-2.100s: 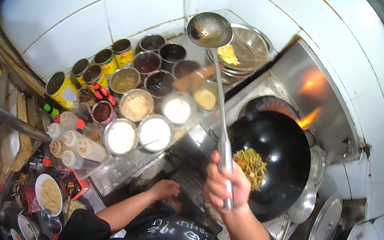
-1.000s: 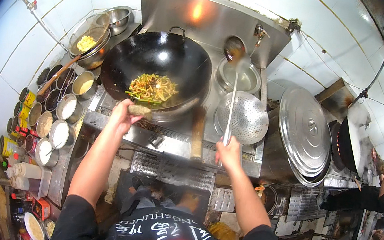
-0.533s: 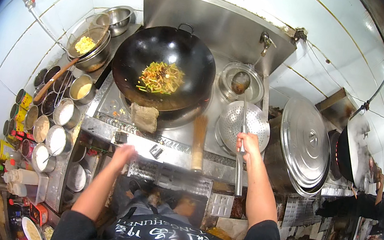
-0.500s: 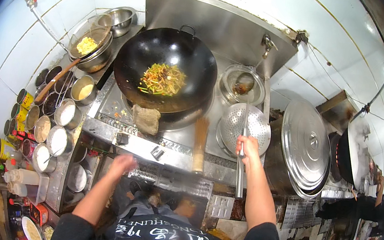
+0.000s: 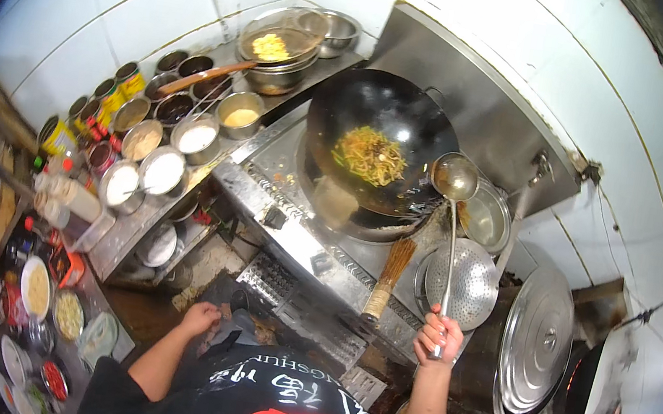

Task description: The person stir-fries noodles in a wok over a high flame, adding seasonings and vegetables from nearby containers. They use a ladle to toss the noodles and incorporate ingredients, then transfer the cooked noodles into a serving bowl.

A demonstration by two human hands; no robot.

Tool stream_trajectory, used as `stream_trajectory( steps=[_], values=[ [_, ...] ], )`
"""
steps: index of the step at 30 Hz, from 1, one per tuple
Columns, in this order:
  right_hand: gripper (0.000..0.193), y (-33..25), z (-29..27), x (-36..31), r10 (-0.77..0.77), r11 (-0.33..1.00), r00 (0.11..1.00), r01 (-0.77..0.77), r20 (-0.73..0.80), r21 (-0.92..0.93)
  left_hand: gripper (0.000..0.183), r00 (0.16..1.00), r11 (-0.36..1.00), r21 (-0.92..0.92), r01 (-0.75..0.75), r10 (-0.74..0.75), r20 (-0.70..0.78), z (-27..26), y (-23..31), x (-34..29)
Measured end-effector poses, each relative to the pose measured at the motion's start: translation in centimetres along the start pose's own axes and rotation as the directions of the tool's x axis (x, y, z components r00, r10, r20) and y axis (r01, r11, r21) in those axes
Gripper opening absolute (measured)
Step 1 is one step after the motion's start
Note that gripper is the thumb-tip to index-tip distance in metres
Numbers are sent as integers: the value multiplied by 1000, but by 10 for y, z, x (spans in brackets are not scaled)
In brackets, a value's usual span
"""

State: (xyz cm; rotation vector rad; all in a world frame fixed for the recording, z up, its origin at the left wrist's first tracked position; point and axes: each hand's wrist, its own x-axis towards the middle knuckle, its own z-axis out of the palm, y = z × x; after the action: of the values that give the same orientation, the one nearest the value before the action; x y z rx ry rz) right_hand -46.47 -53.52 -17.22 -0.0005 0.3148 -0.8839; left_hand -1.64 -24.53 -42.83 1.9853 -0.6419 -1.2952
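Note:
My right hand [image 5: 438, 337] grips the end of a long-handled metal ladle [image 5: 454, 177]. The ladle's bowl hangs at the right rim of a large black wok [image 5: 342, 98]. Shredded, stir-fried food [image 5: 370, 156] lies in the middle of the wok. Below the ladle's bowl, a metal basin of liquid [image 5: 486, 220] stands beside the wok. A perforated strainer [image 5: 473, 286] rests just in front of that basin, partly behind the ladle handle. My left hand [image 5: 201, 317] is away from the stove near my body, its fingers curled in with nothing visible in them.
A bamboo wok brush [image 5: 392, 273] lies on the stove's front edge. A large lidded pot [image 5: 539, 342] stands at right. Several seasoning containers [image 5: 163, 171] crowd the left counter. Behind them, a wooden-handled mesh strainer [image 5: 210, 77] holding yellow food sits on a metal pot.
The view has turned toward the left counter. My right hand has lifted the ladle out of the basin to the wok's rim. My left hand has drawn back from the stove front.

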Motion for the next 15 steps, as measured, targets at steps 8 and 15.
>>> stream_trajectory(
  steps=[8,15],
  values=[
    [53,-3,11,-7,-442,-675,864,-144,240,-723,32,995,986,-163,45,-60,-84,-6,-10,-53],
    [59,-30,22,81,-24,-902,996,13,82,-431,34,926,952,-224,207,-264,-268,2,-98,-131]
  ],
)
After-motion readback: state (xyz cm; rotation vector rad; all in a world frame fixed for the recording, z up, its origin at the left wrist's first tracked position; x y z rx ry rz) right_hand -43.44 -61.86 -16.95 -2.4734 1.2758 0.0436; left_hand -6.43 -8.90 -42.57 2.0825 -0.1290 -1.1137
